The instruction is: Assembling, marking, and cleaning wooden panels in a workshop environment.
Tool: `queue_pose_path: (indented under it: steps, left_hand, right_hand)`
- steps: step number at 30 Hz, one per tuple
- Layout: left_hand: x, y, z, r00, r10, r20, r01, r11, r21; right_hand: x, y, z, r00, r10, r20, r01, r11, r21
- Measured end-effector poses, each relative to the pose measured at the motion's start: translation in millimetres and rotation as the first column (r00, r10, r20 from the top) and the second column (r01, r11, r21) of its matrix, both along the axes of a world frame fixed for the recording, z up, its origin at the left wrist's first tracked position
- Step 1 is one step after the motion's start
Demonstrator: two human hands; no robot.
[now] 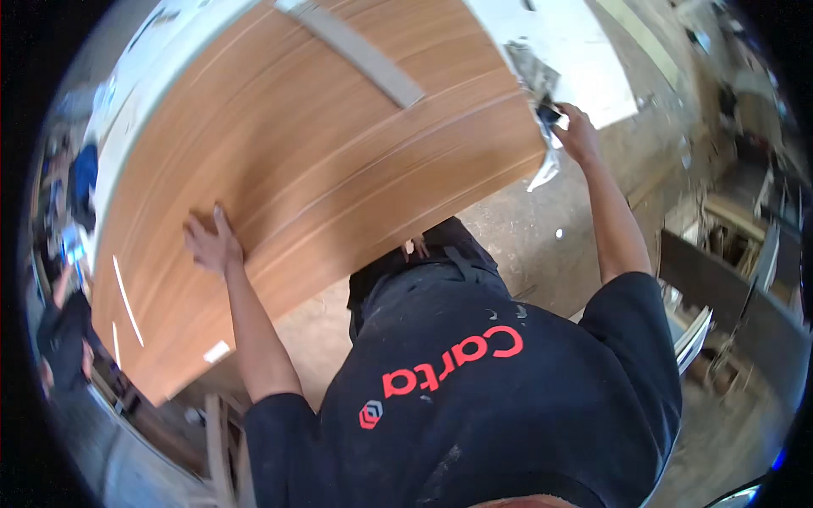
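A large wood-grain panel (339, 161) lies in front of me, its near edge close to my waist. My left hand (213, 241) rests on the panel's left part with its fingers spread. Out at the panel's right corner, my right hand (577, 134) is closed, thumb and fingers round a small dark object (549, 113) whose kind I cannot make out. Crumpled clear plastic film (533, 72) hangs along that edge, and a loose whitish piece (546, 172) dangles below the hand. A flat grey strip (360, 55) lies across the panel's far part.
White sheets (593, 76) show beneath and beyond the panel. Thin white strips (127, 300) lie on its left end. Dark boards (707, 275) and scrap wood stand at the right. At the far left is another person in dark clothes (66, 334). A wooden frame (218, 440) stands lower left.
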State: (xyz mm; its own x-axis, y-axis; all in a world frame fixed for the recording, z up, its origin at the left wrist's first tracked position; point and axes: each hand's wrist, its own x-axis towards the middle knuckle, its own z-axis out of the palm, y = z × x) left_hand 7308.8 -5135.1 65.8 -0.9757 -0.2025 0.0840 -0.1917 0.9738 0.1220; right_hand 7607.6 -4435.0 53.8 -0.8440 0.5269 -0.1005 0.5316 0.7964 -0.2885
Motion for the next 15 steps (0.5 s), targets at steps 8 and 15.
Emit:
queue_pose_path:
  steps: [8,15]
  left_hand:
    - [1,-9,-14,0.997,0.024,-0.071,-0.024,1.000,0.000]
    - [14,0,-3,0.938,-0.020,-0.347,0.022,1.000,0.001]
  right_hand:
    - [17,11,0,0.999,-0.038,0.027,0.042,0.986,-0.159]
    - [3,11,50,0.771,-0.511,-0.380,0.322,0.827,-0.461]
